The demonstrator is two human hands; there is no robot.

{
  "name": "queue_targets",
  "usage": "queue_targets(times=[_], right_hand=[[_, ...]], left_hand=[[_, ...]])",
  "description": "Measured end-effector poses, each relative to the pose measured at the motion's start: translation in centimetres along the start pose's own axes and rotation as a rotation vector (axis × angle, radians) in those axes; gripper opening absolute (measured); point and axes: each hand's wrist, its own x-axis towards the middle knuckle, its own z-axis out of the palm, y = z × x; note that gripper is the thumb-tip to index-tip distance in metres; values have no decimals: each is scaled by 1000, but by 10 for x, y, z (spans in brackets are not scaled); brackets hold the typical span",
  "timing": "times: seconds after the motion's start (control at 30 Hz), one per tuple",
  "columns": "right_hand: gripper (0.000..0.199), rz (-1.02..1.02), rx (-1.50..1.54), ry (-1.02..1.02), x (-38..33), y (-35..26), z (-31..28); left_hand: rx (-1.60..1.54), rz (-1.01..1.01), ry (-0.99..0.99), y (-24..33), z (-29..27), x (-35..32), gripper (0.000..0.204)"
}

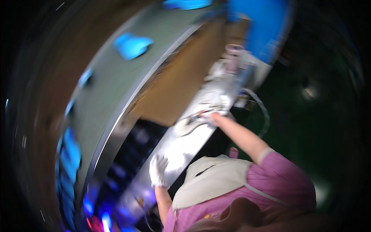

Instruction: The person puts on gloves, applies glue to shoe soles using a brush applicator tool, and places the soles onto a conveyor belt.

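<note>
Blurred bench point(177, 150): left hand point(158, 171), fingers loosely spread; right hand point(215, 118) at pale item point(184, 127), finger grip unclear.

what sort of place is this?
Probably a factory production line: what looks like a long grey-green conveyor belt with blue pieces on it, a narrow shiny workbench alongside, and a white-gloved left hand.

No writing, label or number can be read in this blurred view. A small yellow-orange mark point(211, 215) sits on the pink shirt point(284, 178), and faint pale marks show on the blue panel point(259, 23); both are too smeared to make out.
</note>
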Motion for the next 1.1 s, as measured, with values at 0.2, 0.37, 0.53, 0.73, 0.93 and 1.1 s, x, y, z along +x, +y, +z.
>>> queue_targets(times=[0.2, 0.37, 0.53, 0.73, 0.93, 1.1], right_hand=[[27, -103, 375, 120, 57, 78, -95], [25, -19, 466, 35, 17, 48, -97], [27, 7, 307, 96, 15, 43, -59], [16, -140, -90, 245, -25, -61, 16], [19, -144, 97, 192, -22, -58, -15], [18, -277, 180, 157, -46, -45, -23]], left_hand=[[582, 1014, 229, 154, 22, -38, 32], [1402, 1396, 861, 253, -55, -39, 50], [1596, 1118, 745, 321, -61, 36, 54], [1099, 1297, -272, 189, 160, 17, 39], [468, 915, -420, 198, 154, -7, 26], [-569, 776, -624, 330, -6, -60, 21]])
